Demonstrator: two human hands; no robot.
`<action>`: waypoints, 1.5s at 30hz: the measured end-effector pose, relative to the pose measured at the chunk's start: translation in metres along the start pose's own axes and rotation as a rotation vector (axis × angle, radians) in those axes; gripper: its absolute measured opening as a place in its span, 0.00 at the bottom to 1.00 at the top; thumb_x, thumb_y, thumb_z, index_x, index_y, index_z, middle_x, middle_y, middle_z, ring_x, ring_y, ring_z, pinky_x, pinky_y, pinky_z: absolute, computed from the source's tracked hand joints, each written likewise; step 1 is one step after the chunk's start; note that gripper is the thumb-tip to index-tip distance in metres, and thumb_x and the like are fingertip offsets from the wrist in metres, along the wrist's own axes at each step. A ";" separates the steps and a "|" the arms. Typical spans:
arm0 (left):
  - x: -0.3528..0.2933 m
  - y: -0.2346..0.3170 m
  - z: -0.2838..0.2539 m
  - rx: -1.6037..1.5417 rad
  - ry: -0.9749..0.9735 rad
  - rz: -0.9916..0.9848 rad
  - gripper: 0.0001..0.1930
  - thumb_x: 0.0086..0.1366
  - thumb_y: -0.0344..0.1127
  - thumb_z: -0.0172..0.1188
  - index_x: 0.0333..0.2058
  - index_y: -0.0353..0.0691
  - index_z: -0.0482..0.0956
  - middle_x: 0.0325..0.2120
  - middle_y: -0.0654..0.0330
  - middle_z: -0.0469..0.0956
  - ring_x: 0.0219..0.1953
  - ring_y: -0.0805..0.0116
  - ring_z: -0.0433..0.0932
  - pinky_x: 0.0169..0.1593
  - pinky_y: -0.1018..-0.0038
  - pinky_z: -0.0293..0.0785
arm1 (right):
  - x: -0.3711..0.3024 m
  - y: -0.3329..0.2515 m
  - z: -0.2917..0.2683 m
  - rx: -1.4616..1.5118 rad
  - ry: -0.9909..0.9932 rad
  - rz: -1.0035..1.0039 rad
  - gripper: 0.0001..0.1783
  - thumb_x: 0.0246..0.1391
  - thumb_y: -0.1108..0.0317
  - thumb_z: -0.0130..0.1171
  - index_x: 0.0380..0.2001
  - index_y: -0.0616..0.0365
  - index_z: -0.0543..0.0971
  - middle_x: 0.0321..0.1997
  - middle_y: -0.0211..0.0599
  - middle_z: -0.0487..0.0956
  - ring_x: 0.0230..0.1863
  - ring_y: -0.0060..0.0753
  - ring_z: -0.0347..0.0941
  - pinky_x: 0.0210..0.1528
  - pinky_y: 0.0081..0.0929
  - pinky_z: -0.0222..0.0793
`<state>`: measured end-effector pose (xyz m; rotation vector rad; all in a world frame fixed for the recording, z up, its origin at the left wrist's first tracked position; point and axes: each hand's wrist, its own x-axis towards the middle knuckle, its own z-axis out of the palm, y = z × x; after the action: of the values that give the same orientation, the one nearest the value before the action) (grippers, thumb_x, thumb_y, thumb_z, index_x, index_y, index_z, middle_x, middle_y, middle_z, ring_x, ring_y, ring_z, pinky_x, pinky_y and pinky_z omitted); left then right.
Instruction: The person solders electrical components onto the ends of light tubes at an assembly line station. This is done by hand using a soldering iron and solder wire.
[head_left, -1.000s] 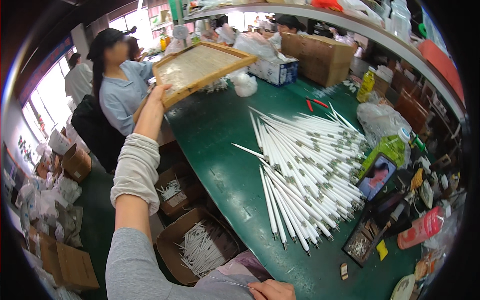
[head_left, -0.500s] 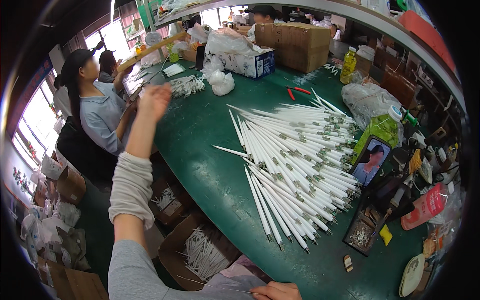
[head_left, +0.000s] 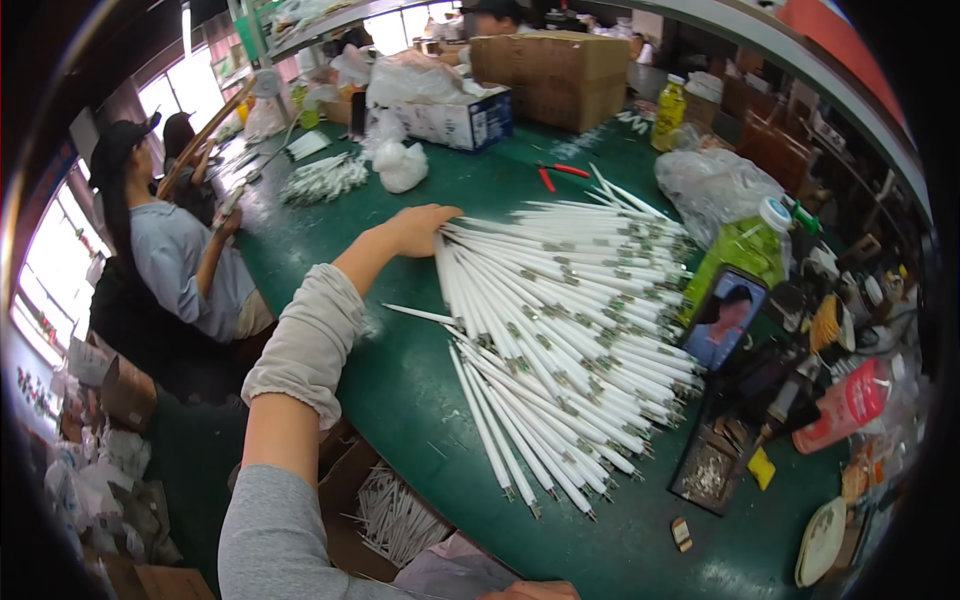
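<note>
Many white pen-like rods (head_left: 560,330), with pointed tips and green-and-metal ends, lie fanned out in a heap on the green table. Over the pointed tips at the heap's left edge is my left hand (head_left: 415,231), its fingers bent and closed round a tip; the thumb is hidden. My right hand (head_left: 535,591) rests low at the bottom edge, mostly cut off, with its fingers curled. A thin wire (head_left: 372,576) runs toward it across my lap; the frame edge hides its grip.
Red-handled pliers (head_left: 553,174) lie beyond the heap. To the right stand a phone (head_left: 725,318), a green bottle (head_left: 745,250) and a dark tray of scraps (head_left: 712,465). Below the table edge, a cardboard box (head_left: 345,490) holds more white pieces. A co-worker (head_left: 170,250) sits left.
My left hand has come down and right from over the far left of the table to the heap's tips. The view has shifted; my right hand shows less.
</note>
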<state>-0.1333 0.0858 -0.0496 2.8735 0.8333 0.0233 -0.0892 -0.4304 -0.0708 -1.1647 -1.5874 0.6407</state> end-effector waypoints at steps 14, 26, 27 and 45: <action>-0.018 0.028 0.028 -0.210 0.123 0.064 0.33 0.51 0.31 0.57 0.59 0.38 0.61 0.55 0.45 0.63 0.59 0.49 0.62 0.62 0.64 0.59 | -0.004 0.001 0.010 -0.095 -0.019 0.008 0.04 0.40 0.83 0.58 0.24 0.66 0.76 0.20 0.41 0.73 0.15 0.32 0.65 0.15 0.28 0.60; -0.143 0.105 -0.002 -0.134 0.085 0.405 0.40 0.49 0.41 0.68 0.61 0.42 0.60 0.62 0.42 0.56 0.64 0.41 0.52 0.65 0.56 0.50 | -0.009 -0.001 -0.005 0.008 0.071 -0.014 0.06 0.47 0.74 0.63 0.30 0.63 0.78 0.22 0.40 0.74 0.19 0.38 0.71 0.21 0.30 0.66; -0.161 0.127 -0.004 -0.122 0.058 0.447 0.40 0.50 0.42 0.68 0.61 0.42 0.61 0.63 0.43 0.54 0.65 0.41 0.50 0.66 0.55 0.48 | -0.012 0.003 -0.003 0.012 0.102 -0.035 0.06 0.47 0.74 0.63 0.30 0.63 0.78 0.22 0.41 0.75 0.20 0.39 0.72 0.21 0.30 0.66; -0.305 0.294 0.038 -0.515 -0.263 0.821 0.13 0.67 0.41 0.49 0.42 0.40 0.76 0.20 0.53 0.77 0.21 0.56 0.77 0.24 0.65 0.72 | -0.081 -0.064 -0.045 -0.742 0.014 0.040 0.11 0.43 0.67 0.64 0.32 0.55 0.78 0.24 0.27 0.75 0.26 0.30 0.72 0.26 0.25 0.69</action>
<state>-0.2326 -0.3278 -0.0359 2.4315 -0.3782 -0.0420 -0.0699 -0.5351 -0.0354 -1.7276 -1.8534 0.0415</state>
